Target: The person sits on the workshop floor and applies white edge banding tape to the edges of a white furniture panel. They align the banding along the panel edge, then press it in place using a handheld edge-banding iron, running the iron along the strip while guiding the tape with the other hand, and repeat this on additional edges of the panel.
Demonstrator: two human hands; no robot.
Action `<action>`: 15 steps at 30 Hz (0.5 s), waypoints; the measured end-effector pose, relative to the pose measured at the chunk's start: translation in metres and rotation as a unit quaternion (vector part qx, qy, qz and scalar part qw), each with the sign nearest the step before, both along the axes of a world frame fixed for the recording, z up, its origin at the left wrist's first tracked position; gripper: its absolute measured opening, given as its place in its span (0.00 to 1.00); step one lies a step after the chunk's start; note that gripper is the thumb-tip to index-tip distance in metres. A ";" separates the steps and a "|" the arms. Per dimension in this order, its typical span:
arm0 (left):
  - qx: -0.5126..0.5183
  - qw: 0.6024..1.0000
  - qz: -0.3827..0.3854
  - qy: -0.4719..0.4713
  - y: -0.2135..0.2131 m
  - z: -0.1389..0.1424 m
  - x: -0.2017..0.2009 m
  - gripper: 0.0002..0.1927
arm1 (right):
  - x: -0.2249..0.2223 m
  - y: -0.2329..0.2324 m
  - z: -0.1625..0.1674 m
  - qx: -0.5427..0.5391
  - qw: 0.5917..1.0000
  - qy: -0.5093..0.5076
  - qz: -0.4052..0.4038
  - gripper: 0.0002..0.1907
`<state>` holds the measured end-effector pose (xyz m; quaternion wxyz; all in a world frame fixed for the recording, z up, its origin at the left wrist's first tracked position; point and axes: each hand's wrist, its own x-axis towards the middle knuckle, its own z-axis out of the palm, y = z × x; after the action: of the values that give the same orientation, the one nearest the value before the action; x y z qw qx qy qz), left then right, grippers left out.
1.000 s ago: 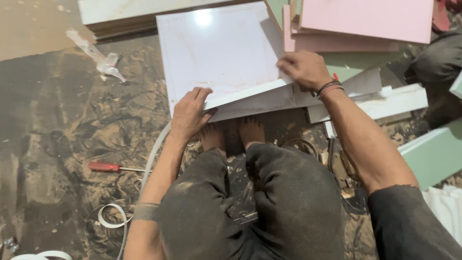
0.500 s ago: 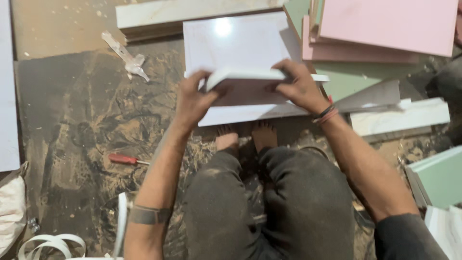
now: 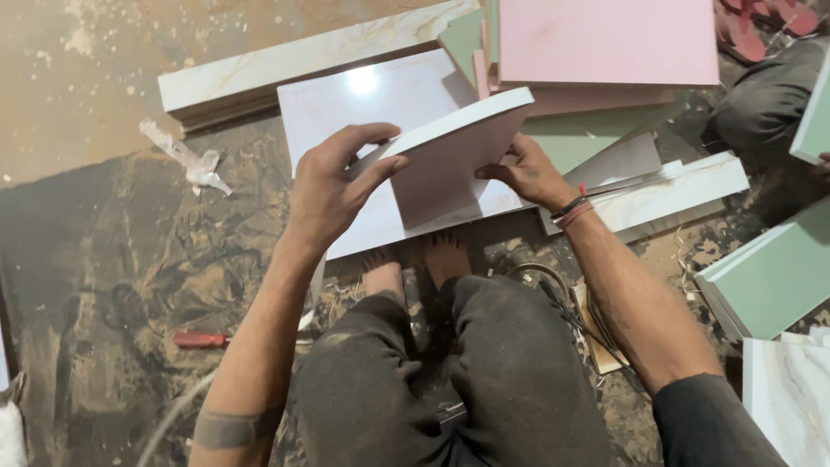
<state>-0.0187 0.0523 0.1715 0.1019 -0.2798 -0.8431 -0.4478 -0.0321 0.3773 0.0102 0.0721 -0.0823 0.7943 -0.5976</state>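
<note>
I am squatting on the dirty floor (image 3: 95, 259), knees up, my bare feet (image 3: 415, 264) just beyond them at the near edge of a big white sheet (image 3: 363, 104) lying flat. A red-handled tool (image 3: 201, 340) lies on the floor to my left, near my forearm. Above my feet I hold a small white board (image 3: 450, 151) tilted up off the sheet, its thick white edge on top. My left hand (image 3: 333, 186) pinches its left end, thumb on the near face and fingers curled over the top edge. My right hand (image 3: 529, 173) grips the right side, fingers closed on the edge; bands circle that wrist. Right of it lie a long white strip (image 3: 683, 186) and a green panel (image 3: 769, 277). Farther off, a pink panel (image 3: 605, 39) rests on other boards at the far edge, and a pale marbled plank (image 3: 294, 60) runs along the floor behind the sheet.
</note>
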 end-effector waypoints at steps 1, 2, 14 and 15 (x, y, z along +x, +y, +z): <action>-0.007 1.000 0.009 -0.011 0.000 0.001 0.001 0.15 | 0.002 0.001 0.000 0.017 1.000 0.014 0.000 0.19; -0.019 0.999 0.013 -0.027 0.000 0.002 0.002 0.15 | 0.004 0.001 0.001 0.035 0.999 0.026 0.000 0.18; 0.014 0.999 0.038 -0.004 0.017 -0.012 0.027 0.11 | 0.052 0.077 0.002 0.170 0.981 0.032 -0.090 0.30; 0.019 0.999 0.039 -0.005 0.020 -0.015 0.028 0.11 | 0.066 0.098 -0.002 0.244 0.964 0.003 -0.102 0.29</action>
<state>0.0089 0.0719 0.1567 0.1207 -0.2424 -0.8452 -0.4608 0.0339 0.4753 0.0084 0.0264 0.0172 0.9205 -0.3895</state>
